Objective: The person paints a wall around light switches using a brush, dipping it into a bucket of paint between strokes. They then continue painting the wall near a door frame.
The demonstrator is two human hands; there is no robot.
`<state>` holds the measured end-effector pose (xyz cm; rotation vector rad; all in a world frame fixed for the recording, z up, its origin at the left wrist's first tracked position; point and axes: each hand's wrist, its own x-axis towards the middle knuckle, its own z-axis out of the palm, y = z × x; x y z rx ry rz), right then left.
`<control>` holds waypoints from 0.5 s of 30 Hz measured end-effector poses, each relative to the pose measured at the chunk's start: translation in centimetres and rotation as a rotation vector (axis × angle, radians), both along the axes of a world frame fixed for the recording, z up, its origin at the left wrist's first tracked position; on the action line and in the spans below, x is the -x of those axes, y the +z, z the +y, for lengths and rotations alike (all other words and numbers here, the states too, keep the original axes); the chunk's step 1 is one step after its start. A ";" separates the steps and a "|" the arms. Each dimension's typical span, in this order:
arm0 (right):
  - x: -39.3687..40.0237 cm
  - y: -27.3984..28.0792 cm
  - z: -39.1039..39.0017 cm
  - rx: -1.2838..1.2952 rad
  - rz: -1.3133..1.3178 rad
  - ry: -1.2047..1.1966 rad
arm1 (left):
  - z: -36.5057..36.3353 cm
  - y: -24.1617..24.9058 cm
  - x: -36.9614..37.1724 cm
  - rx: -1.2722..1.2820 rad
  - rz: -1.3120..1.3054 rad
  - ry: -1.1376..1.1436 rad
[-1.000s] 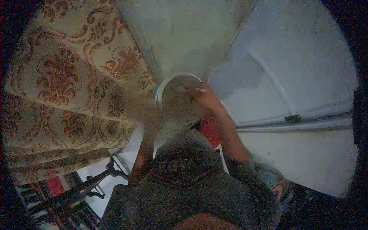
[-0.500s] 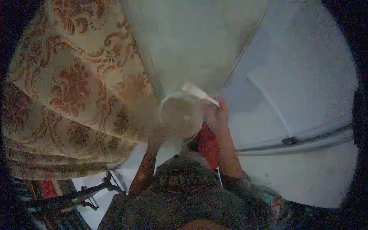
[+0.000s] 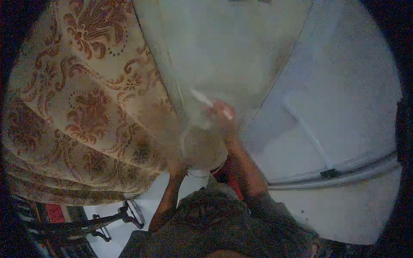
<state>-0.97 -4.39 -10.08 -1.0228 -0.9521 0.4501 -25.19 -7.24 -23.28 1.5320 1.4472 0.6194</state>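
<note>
White tool [image 3: 203, 98], right fingers [image 3: 221, 107] gripping, now beyond round container [image 3: 183, 141]

A flowered curtain [image 3: 92, 99] fills the left side and leaves the left hand [image 3: 174, 165] little room. A round tub [image 3: 204, 148] blocks the near middle, just left of the right arm [image 3: 243, 165]. Past the tub, the right hand [image 3: 223, 112] has room before the far wall [image 3: 223, 47]. A side wall [image 3: 344, 81] blocks the right.

Beige fabric curtain with rust-brown floral pattern [image 3: 90, 116], folded, at left. Dark metal frame with hooked ends [image 3: 112, 217] below it. Thin white rod [image 3: 310, 136] at right, lower end near small dark block [image 3: 330, 173].
</note>
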 end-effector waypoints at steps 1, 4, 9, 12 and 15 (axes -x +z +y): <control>0.2 0.0 -0.5 0.050 -0.009 0.122 | 0.9 -2.9 0.3 -0.317 0.023 -0.050; 0.5 2.2 -2.0 0.027 0.266 -0.048 | -0.3 1.1 -0.2 -0.352 0.003 -0.038; -1.2 2.7 0.7 -0.137 0.179 -0.208 | 0.0 -1.0 0.0 -0.472 0.151 -0.041; 0.5 1.9 0.6 -0.047 0.016 -0.075 | -0.2 -1.1 -0.4 -0.118 -0.198 0.036; 1.0 1.5 -0.5 -0.031 0.096 0.028 | -0.7 -1.4 -0.5 -0.444 0.276 -0.098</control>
